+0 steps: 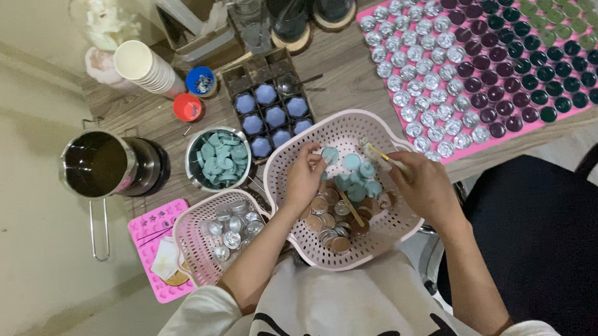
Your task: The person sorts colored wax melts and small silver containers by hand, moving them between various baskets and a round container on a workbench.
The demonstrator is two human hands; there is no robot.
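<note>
We risk tipping the pale pink perforated plastic basket (pixel 353 132) at frame centre off our lap (it overhangs the table edge). Our left hand (pixel 305 178) pinches a round teal wax disc (pixel 330 155) above it; our right hand (pixel 421 183) is closed around a thin yellow stick (pixel 381 154).

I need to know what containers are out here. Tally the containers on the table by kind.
Pink perforated baskets: 2, the large basket under both hands and a small basket.
Metal bowl of teal discs: 1.
Metal pitcher: 1.
Dark tray of blue discs: 1.
Stack of paper cups: 1.
Total: 6.
</note>
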